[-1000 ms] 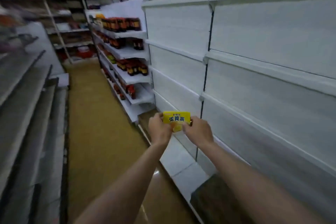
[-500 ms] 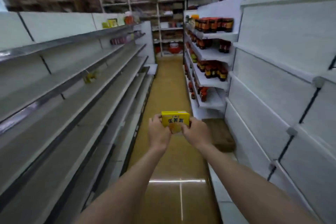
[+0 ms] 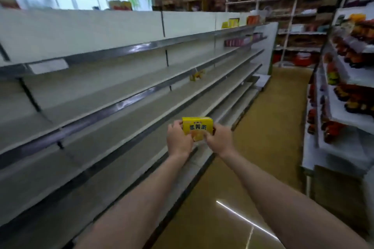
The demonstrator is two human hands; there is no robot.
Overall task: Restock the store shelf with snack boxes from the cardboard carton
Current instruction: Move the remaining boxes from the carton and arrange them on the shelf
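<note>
A yellow snack box (image 3: 197, 128) with dark lettering is held at chest height in front of me. My left hand (image 3: 179, 140) grips its left end and my right hand (image 3: 219, 140) grips its right end. Both arms reach forward over the front edge of the long grey shelf unit (image 3: 125, 105) on my left. Another small yellow box (image 3: 197, 75) stands alone farther along a middle shelf. No cardboard carton shows in this view.
The brown aisle floor (image 3: 269, 127) runs ahead between the grey shelves and a white rack (image 3: 342, 111) of jars and bottles on the right. Yellow and red packs (image 3: 232, 23) sit at the far top shelf. More racks line the brick back wall.
My view has swung left, from the white shelf backs on the right to the long grey shelves. Both hands have kept hold of the yellow box in front of me.
</note>
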